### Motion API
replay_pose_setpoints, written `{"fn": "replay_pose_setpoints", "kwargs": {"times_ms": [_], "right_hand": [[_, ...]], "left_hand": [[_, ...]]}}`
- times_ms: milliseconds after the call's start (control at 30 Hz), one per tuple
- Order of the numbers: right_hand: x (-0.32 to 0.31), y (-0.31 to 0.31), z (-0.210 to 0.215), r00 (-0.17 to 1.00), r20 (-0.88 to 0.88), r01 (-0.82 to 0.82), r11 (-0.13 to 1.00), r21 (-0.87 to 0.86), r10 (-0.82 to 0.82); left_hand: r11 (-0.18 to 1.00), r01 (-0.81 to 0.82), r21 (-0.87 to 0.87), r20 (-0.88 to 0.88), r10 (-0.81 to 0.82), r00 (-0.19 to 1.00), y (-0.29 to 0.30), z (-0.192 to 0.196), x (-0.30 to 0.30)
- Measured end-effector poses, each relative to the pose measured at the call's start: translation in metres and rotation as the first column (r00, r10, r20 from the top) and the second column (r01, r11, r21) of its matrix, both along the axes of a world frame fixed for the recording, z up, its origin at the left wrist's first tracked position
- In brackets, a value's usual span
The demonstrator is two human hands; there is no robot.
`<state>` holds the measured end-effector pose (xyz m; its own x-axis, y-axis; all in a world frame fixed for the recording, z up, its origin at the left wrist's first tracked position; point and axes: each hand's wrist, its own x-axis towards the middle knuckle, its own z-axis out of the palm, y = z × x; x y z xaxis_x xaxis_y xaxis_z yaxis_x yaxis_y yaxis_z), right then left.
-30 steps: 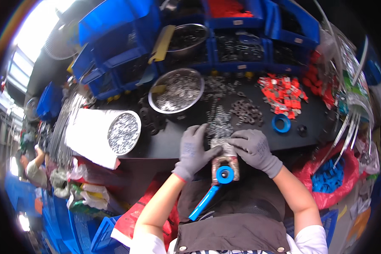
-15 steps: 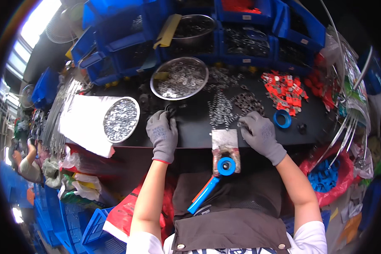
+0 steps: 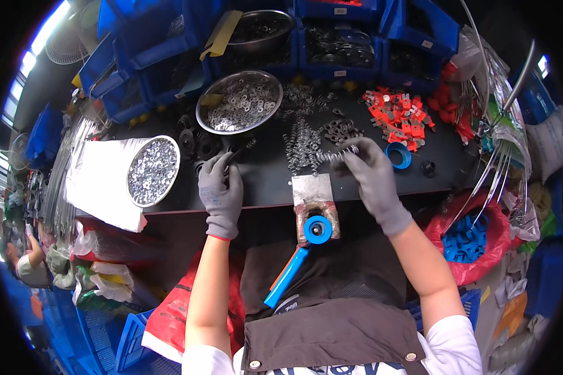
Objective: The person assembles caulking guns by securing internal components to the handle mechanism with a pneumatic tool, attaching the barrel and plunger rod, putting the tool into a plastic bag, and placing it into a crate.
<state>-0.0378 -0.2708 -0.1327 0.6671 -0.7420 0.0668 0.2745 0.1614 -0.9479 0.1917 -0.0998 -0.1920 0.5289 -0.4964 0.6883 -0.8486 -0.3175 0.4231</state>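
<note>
My right hand (image 3: 376,184), in a grey glove, pinches a coil spring (image 3: 350,150); more springs trail from it toward the spring pile (image 3: 299,140). My gloved left hand (image 3: 221,195) has its fingers drawn together at a small dark piece, too hidden to name, next to several black rings (image 3: 197,144). Between the hands, a metal block (image 3: 313,189) projects from the table's front edge. On it sits a blue ring (image 3: 318,230) with a dark centre, and a blue and orange handle (image 3: 286,276) slants down from there toward my lap.
A steel bowl of washers (image 3: 239,128) and a white dish of small metal parts (image 3: 176,169) stand left. Orange-red clips (image 3: 397,115) and a loose blue ring (image 3: 406,150) lie right. Blue bins (image 3: 341,74) line the back. A pink bag (image 3: 503,240) holds blue parts.
My right hand has lifted and turned, drawing springs out from the pile. My left hand has shifted slightly at the black rings. The whole view has moved a little.
</note>
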Motion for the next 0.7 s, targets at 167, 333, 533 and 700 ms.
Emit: {"fn": "replay_pose_setpoints", "kwargs": {"times_ms": [167,333,533,700], "right_hand": [[0.025,-0.052,-0.011,0.951,-0.154,0.198,0.912,-0.360,-0.267],[0.027,-0.080,-0.002,0.886,-0.359,0.061,0.842,-0.537,-0.293],[0.018,-0.079,-0.002,0.971,-0.240,-0.025,0.997,-0.068,0.008],[0.008,-0.022,0.005,0.960,0.224,-0.273,0.733,0.623,0.167]], "left_hand": [[0.963,0.055,-0.264,-0.307,-0.138,0.941,0.003,-0.019,0.004],[0.958,0.086,-0.275,-0.353,-0.184,0.917,0.002,-0.017,-0.002],[0.948,0.065,-0.311,-0.368,-0.183,0.912,0.008,0.021,-0.021],[0.646,0.389,-0.656,-0.690,-0.723,0.035,-0.021,0.062,-0.071]]}}
